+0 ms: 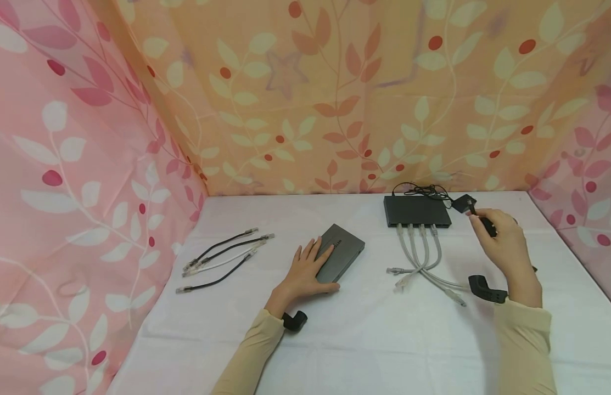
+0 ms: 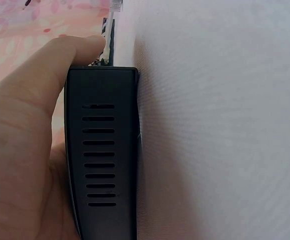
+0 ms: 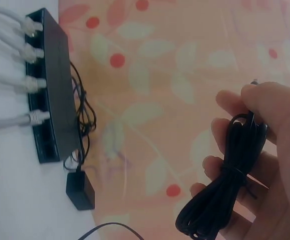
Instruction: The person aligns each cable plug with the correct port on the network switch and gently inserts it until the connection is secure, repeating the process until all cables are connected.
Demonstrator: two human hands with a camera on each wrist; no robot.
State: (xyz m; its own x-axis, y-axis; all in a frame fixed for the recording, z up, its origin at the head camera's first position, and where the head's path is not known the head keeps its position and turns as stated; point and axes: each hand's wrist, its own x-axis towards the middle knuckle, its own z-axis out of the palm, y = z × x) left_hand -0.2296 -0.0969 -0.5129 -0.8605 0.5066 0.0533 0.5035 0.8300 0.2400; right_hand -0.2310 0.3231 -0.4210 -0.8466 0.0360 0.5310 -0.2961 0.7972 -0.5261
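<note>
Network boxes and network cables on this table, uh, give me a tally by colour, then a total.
Grey network box: 1
Black network box: 1
Black network cables: 3
White network cable: 1
Grey network cables: 4
Total: 10

From here it looks like a screened-off booth: leafy-patterned curtains [image 1: 295, 109] surround a white cloth-covered table [image 1: 384, 345] on three sides.

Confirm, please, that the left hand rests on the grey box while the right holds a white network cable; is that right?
The item in the right hand is wrong: it is a bundled black cord, as the right wrist view shows; the rest stands.
</note>
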